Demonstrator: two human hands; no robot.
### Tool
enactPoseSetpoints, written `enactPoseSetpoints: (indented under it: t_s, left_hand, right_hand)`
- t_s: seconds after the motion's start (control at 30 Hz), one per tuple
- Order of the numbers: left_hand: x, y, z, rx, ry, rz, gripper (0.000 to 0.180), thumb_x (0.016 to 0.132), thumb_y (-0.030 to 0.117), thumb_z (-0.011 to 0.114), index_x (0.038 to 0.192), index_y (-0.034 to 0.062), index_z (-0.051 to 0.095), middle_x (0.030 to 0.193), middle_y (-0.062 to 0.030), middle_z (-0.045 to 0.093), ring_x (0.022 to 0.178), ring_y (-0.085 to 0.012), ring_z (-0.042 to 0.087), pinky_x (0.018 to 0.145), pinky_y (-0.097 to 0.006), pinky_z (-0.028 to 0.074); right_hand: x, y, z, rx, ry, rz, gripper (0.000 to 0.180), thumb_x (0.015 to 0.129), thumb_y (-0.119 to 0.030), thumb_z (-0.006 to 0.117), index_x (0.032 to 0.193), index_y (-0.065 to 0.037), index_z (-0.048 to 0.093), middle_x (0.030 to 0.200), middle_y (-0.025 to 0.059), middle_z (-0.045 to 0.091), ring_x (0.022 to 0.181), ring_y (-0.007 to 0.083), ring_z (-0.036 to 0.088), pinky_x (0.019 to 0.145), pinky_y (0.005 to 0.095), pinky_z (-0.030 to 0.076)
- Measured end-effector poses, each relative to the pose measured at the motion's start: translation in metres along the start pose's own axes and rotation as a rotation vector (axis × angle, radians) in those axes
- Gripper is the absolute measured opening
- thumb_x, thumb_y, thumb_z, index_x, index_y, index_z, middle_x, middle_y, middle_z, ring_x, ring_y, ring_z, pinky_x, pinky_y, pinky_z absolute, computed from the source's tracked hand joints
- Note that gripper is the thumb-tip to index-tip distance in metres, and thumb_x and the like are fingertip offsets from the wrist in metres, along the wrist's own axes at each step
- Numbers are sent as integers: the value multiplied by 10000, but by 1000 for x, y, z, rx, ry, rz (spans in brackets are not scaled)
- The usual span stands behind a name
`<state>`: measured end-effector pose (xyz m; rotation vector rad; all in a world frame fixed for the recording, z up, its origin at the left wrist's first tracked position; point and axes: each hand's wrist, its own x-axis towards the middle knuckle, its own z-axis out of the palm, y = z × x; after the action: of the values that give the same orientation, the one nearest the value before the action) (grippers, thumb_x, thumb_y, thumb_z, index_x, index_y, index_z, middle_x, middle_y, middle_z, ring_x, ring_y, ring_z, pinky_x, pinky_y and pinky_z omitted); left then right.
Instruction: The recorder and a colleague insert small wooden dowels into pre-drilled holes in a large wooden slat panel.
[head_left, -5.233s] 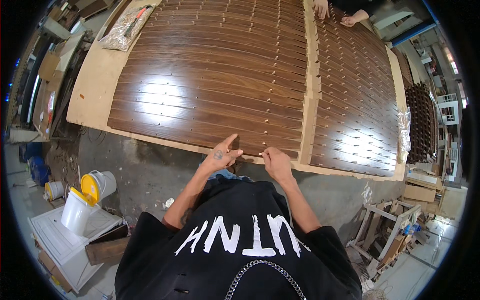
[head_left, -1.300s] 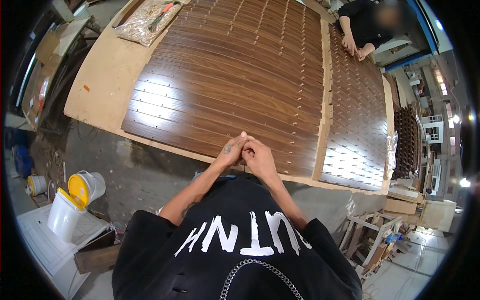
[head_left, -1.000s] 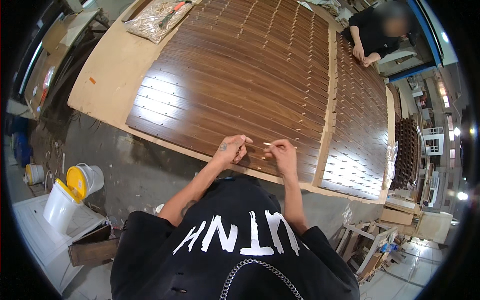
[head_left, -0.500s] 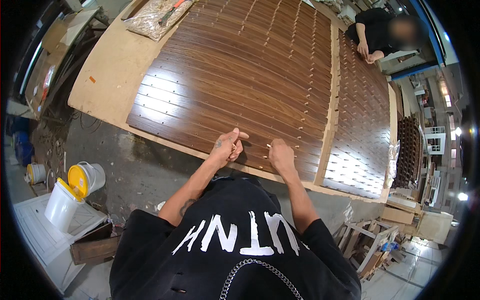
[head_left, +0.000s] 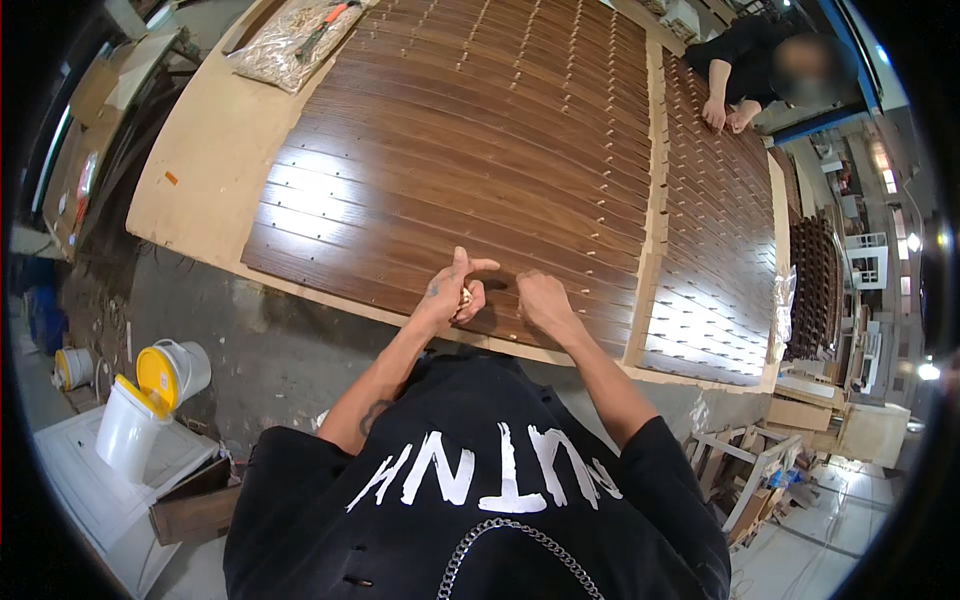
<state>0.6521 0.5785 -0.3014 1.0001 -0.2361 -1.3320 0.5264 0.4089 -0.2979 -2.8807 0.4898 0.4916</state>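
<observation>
Brown wood-grain strips (head_left: 400, 190) lie side by side on a large table, with rows of small holes in them. My left hand (head_left: 448, 294) hovers over their near edge, its index finger stretched to the right. Its other fingers curl around several pale wooden dowels (head_left: 466, 298). Just to the right, my right hand (head_left: 545, 302) is closed in a pinch, fingertips down at a strip. Those fingers hide the dowel seen in the pinch earlier. Farther right, short dowels (head_left: 601, 203) stick up from the strips in rows.
A clear bag of dowels (head_left: 290, 50) with red-handled pliers (head_left: 328, 28) on it lies at the far left. A co-worker's hands (head_left: 725, 115) work at a second panel (head_left: 700, 290). White buckets (head_left: 128, 435) with yellow lids stand at the lower left.
My right hand has moved left, closer to my left hand, and its fingertips have turned down onto the strip. The dowel in them has gone out of sight. My left hand keeps its dowels.
</observation>
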Motion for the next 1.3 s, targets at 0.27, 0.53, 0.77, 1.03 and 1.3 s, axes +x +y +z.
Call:
enactPoseSetpoints:
  t_s: [0.27, 0.53, 0.77, 1.03, 1.3]
  left_hand:
    - [10, -2, 10, 147, -32, -40, 871, 917, 723, 196, 1405, 36, 415, 543, -4, 469, 420, -72, 363, 393, -227, 282]
    - [24, -11, 14, 258, 12, -63, 917, 912, 741, 223, 1403, -8, 417, 617, -7, 504, 499, -80, 438, 432, -233, 316]
    - [31, 5, 0, 131, 66, -71, 872, 922, 721, 250, 1358, -7, 453, 510, -3, 416, 414, -71, 348, 390, -234, 263]
    - [35, 18, 3, 86, 21, -37, 874, 928, 706, 196, 1356, -12, 451, 493, 6, 405, 382, -65, 331, 356, -224, 253]
    - [39, 30, 16, 51, -143, 18, 896, 920, 707, 137, 1379, -9, 420, 490, -4, 416, 382, -74, 320, 376, -214, 260]
  right_hand:
    - [-24, -38, -47, 699, 340, 4, 163, 832, -147, 654, 942, -27, 670, 945, 177, 633, 842, 356, 644, 750, 415, 515]
    - [-17, -40, -27, 705, 229, -141, 111, 844, -97, 636, 919, -15, 640, 900, 150, 636, 776, 284, 664, 697, 384, 524]
    - [-8, 32, 19, 1268, 412, 418, 94, 912, -65, 593, 941, 15, 631, 809, 105, 668, 708, 149, 679, 650, 278, 581]
    - [2, 29, 27, 256, 417, 132, 170, 864, -176, 631, 932, -21, 621, 840, 176, 637, 756, 321, 656, 648, 402, 539]
    - [14, 19, 6, -70, 231, 21, 155, 825, -137, 615, 910, -13, 577, 846, 152, 637, 769, 294, 675, 646, 392, 548]
